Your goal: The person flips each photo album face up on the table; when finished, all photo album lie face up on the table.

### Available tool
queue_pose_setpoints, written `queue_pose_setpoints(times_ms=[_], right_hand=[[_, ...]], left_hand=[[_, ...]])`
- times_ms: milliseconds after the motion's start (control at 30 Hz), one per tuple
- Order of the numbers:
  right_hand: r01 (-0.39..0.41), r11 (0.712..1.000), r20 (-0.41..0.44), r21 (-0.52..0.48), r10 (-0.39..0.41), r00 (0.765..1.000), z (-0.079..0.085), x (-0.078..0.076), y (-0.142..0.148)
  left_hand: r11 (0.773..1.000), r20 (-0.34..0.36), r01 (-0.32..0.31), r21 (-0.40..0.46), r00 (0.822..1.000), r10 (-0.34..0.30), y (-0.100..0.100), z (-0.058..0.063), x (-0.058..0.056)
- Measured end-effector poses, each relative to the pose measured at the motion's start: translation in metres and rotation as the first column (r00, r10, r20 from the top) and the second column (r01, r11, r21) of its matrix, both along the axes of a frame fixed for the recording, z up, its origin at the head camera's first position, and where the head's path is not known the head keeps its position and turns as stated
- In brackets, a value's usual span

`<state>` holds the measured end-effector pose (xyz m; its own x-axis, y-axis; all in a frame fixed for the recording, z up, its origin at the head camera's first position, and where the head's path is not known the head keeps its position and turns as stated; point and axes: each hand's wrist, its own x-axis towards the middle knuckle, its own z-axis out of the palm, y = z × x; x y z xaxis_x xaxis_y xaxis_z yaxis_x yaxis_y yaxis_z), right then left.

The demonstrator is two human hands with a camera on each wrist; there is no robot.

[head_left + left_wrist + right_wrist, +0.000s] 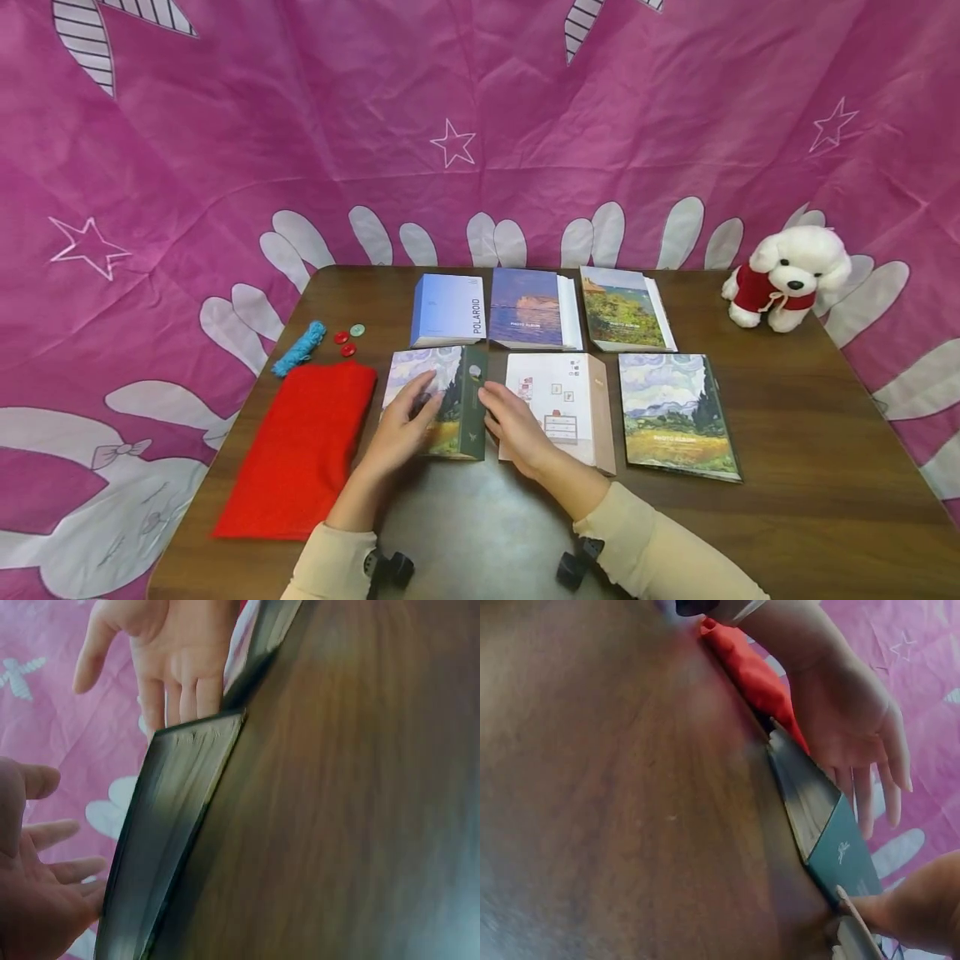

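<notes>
A thick photo album (448, 442) with a painted landscape cover and dark green spine lies on the table. My left hand (405, 421) rests over its front cover, fingers spread and relaxed. Beside the spine, my right hand (521, 429) touches the green edge with its fingertips. In the right wrist view the green spine (840, 851) faces the right hand (922, 904), whose thumb lies close to it. The page edges (176, 817) show between both hands in the left wrist view. Just right of it, partly behind my right hand, lies a white album (558, 392) with furniture drawings.
Another landscape album (675, 408) lies to the right. Behind are a blue Polaroid album (448, 308), a sea-cliff album (525, 308) and a garden album (621, 308). Left are red cloth (300, 450), blue yarn (300, 348) and several buttons (348, 350); a plush dog (787, 279) sits back right.
</notes>
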<state>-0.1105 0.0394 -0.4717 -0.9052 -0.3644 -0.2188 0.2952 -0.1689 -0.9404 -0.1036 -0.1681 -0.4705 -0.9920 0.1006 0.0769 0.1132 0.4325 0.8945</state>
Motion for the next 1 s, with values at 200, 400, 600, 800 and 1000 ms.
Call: queue_pose_setpoints(times_ms=[200, 400, 600, 800, 1000], right_hand=[[0.009, 1.000, 0.012, -0.013, -0.009, 1.000, -0.002, 0.002, -0.005], [0.083, 0.984, 0.092, -0.159, -0.069, 0.993, -0.004, -0.001, -0.008], [0.198, 0.961, 0.081, -0.196, -0.185, 0.979, 0.001, -0.004, -0.008], [0.285, 0.953, 0.032, -0.103, -0.283, 0.958, 0.004, -0.011, 0.000], [0.346, 0.937, 0.021, -0.043, -0.346, 0.938, 0.006, -0.018, 0.010]], left_hand=[[0.997, -0.053, -0.048, -0.060, 0.998, 0.045, -0.017, -0.007, 0.002], [0.985, -0.005, -0.139, -0.100, 0.990, 0.139, -0.020, -0.011, 0.000], [0.985, 0.079, -0.167, -0.049, 0.982, 0.170, -0.017, -0.006, 0.000], [0.993, 0.102, -0.118, -0.009, 0.988, 0.118, -0.008, -0.014, 0.003], [0.997, 0.060, -0.080, -0.015, 0.995, 0.081, 0.005, -0.013, 0.003]])
